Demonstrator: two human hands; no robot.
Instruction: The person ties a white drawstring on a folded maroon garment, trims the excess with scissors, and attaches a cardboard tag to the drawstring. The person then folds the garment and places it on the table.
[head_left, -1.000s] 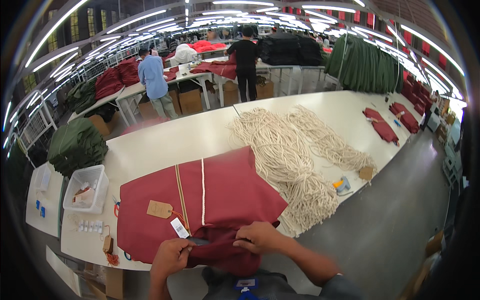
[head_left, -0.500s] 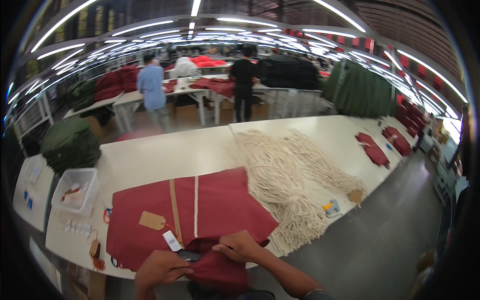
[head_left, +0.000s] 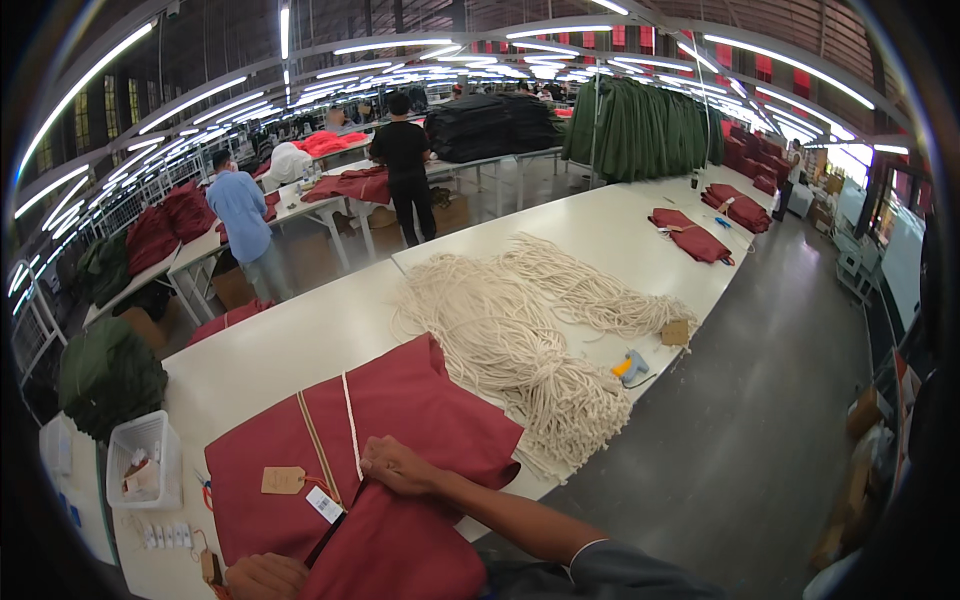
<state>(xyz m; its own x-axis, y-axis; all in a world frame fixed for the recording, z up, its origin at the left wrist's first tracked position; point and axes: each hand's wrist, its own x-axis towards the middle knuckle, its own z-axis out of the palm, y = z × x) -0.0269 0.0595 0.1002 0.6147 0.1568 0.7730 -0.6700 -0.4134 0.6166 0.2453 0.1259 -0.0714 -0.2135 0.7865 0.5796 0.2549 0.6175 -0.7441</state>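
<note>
A dark red fabric piece point(head_left: 270, 440) lies on the white table point(head_left: 220, 370), crossed by a tan strip point(head_left: 315, 440) and a white cord point(head_left: 350, 415), with a kraft tag point(head_left: 283, 480) and a white label point(head_left: 323, 503) on it. My right hand point(head_left: 398, 465) pinches a folded-up part of the fabric near the cord's lower end, lifting it above a dark gap. Low at the near edge, partly cut off, my left hand point(head_left: 268, 577) is closed on the same fabric.
Cream cord bundles point(head_left: 540, 370) and a glue gun point(head_left: 630, 368) lie right of the fabric. At left are a white basket point(head_left: 170, 460) and green fabric stack point(head_left: 110, 375). Two co-workers point(head_left: 240, 215) point(head_left: 405, 175) stand across the table; more red bundles point(head_left: 690, 235) lie far right.
My right hand has moved up and left toward the white cord, pulling fabric along. My left hand has moved down and left. The view has swung rightward.
</note>
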